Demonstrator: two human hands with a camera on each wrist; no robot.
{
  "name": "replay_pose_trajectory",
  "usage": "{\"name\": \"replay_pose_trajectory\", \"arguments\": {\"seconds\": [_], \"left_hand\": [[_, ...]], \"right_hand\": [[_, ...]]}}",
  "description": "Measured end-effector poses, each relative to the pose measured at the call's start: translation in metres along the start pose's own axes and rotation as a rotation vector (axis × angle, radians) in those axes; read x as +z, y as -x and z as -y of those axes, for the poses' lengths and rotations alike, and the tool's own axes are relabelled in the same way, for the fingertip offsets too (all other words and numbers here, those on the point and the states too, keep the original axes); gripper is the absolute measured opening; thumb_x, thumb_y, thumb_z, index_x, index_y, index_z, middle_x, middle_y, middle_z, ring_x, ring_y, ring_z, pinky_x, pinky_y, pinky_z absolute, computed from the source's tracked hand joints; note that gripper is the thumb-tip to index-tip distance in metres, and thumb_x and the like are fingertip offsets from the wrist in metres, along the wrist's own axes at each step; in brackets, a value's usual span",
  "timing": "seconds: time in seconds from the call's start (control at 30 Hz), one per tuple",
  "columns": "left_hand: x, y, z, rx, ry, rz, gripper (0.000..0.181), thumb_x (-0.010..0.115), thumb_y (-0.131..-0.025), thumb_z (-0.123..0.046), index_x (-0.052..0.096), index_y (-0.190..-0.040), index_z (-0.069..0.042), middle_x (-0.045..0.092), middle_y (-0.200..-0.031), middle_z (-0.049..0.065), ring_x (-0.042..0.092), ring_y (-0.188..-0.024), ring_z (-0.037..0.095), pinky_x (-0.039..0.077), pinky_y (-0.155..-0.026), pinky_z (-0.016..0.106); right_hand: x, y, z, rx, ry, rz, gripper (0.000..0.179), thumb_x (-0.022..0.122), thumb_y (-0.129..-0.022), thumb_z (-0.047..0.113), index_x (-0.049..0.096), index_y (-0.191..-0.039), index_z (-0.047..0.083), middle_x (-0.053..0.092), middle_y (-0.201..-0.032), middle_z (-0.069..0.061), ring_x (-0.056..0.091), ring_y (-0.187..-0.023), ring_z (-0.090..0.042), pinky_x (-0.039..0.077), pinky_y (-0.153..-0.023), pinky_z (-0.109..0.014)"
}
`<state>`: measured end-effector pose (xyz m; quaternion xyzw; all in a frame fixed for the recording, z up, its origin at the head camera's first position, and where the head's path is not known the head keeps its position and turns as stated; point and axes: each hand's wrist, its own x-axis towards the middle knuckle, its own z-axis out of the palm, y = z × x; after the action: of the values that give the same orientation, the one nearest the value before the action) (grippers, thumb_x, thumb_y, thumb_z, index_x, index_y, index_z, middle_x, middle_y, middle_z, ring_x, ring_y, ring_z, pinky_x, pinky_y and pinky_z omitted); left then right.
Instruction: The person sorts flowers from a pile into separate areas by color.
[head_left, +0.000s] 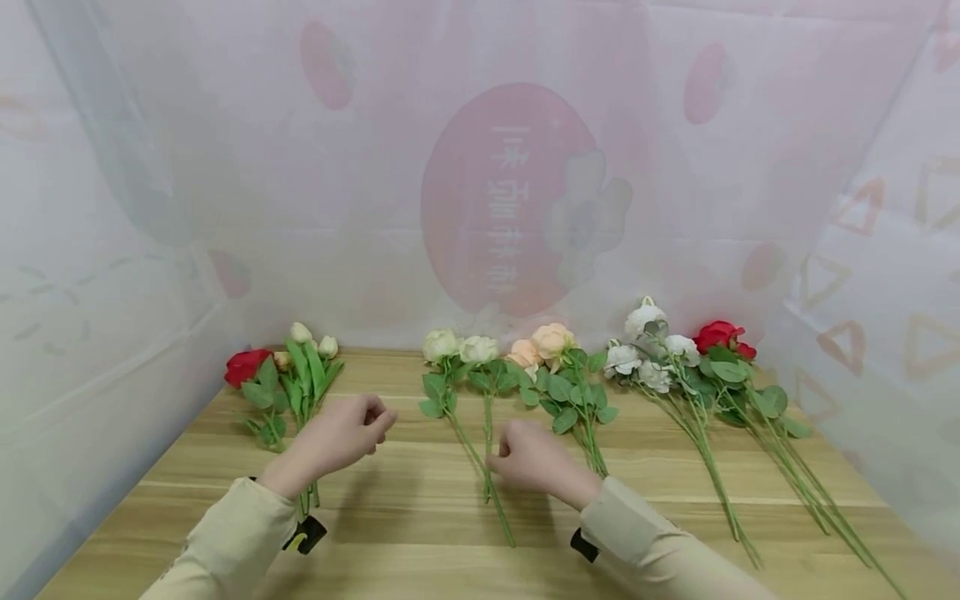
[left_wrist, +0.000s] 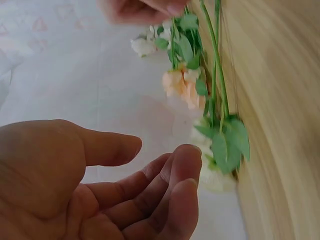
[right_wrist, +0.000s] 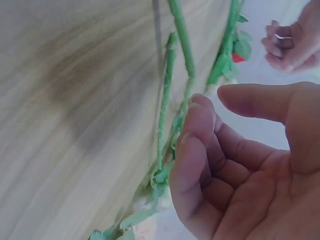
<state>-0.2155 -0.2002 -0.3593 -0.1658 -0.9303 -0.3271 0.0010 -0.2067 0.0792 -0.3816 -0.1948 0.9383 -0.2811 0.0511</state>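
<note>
My left hand [head_left: 341, 437] hovers above the table beside the tulips [head_left: 306, 367], its fingers loosely bent. The left wrist view shows a gap between thumb and fingers [left_wrist: 185, 165], with nothing in it. Toward the middle, my right hand [head_left: 542, 460] is close to the green stems [head_left: 487, 433] of two cream-white roses [head_left: 441, 345]. In the right wrist view its fingers [right_wrist: 200, 125] are half curled in front of those stems and hold nothing; whether they touch a stem, I cannot tell. Peach roses [head_left: 553, 342] lie just beyond the right hand.
A red rose [head_left: 247, 367] lies at the far left. White flowers [head_left: 647, 321] and red roses [head_left: 718, 336] lie on the right, their long stems pointing toward the front. A printed cloth [head_left: 517, 50] surrounds the wooden table [head_left: 405, 575] at the back and sides.
</note>
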Motion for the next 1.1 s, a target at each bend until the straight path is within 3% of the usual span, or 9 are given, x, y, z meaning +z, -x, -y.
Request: {"name": "replay_pose_trajectory", "arguments": {"seconds": [0.13, 0.27, 0.43, 0.57, 0.83, 1.1], "left_hand": [[-0.01, -0.005, 0.02, -0.009, -0.129, -0.1, 0.035, 0.05, -0.103, -0.022, 0.05, -0.068, -0.013, 0.04, -0.056, -0.003, 0.035, -0.048, 0.011, 0.031, -0.045, 0.029], [-0.02, -0.008, 0.044, -0.098, -0.209, -0.134, 0.042, 0.047, -0.101, -0.02, 0.034, -0.061, -0.016, 0.027, -0.052, -0.003, 0.023, -0.048, 0.011, 0.023, -0.043, 0.027], [-0.031, -0.007, 0.067, -0.266, -0.299, -0.084, 0.037, 0.048, -0.098, -0.018, 0.042, -0.062, -0.012, 0.039, -0.059, 0.004, 0.037, -0.051, 0.018, 0.033, -0.044, 0.033], [-0.033, -0.006, 0.077, -0.343, -0.334, -0.038, 0.028, 0.049, -0.094, -0.015, 0.049, -0.067, -0.008, 0.048, -0.067, 0.011, 0.046, -0.058, 0.024, 0.039, -0.05, 0.038], [-0.03, -0.008, 0.089, -0.389, -0.368, 0.005, 0.017, 0.058, -0.089, -0.014, 0.058, -0.078, -0.002, 0.055, -0.074, 0.015, 0.052, -0.065, 0.03, 0.045, -0.058, 0.051], [-0.026, -0.013, 0.09, -0.38, -0.367, 0.043, 0.012, 0.05, -0.088, -0.003, 0.06, -0.09, 0.003, 0.059, -0.086, 0.024, 0.054, -0.068, 0.033, 0.045, -0.057, 0.049]], "right_hand": [[-0.01, 0.012, -0.004, -0.022, -0.039, -0.021, 0.053, 0.065, -0.093, 0.015, 0.033, -0.051, 0.018, 0.02, -0.044, 0.01, 0.019, -0.04, -0.007, 0.023, -0.043, -0.024], [-0.021, 0.023, -0.01, -0.018, -0.071, -0.035, 0.049, 0.064, -0.095, 0.017, 0.039, -0.052, 0.017, 0.03, -0.043, 0.01, 0.027, -0.039, -0.008, 0.029, -0.045, -0.025], [-0.031, 0.032, -0.019, 0.0, -0.139, -0.051, 0.037, 0.064, -0.097, 0.02, 0.058, -0.061, 0.013, 0.056, -0.052, -0.003, 0.05, -0.043, -0.015, 0.044, -0.048, -0.031], [-0.035, 0.036, -0.025, 0.021, -0.206, -0.052, 0.031, 0.064, -0.097, 0.02, 0.065, -0.067, 0.01, 0.06, -0.06, -0.009, 0.059, -0.05, -0.023, 0.049, -0.05, -0.035], [-0.043, 0.039, -0.027, 0.062, -0.31, -0.043, 0.029, 0.065, -0.097, 0.02, 0.065, -0.07, 0.008, 0.06, -0.063, -0.007, 0.057, -0.052, -0.022, 0.05, -0.052, -0.035], [-0.045, 0.041, -0.031, 0.072, -0.332, -0.031, 0.029, 0.065, -0.097, 0.022, 0.066, -0.072, 0.008, 0.061, -0.064, -0.012, 0.052, -0.047, -0.018, 0.048, -0.052, -0.034]]}}
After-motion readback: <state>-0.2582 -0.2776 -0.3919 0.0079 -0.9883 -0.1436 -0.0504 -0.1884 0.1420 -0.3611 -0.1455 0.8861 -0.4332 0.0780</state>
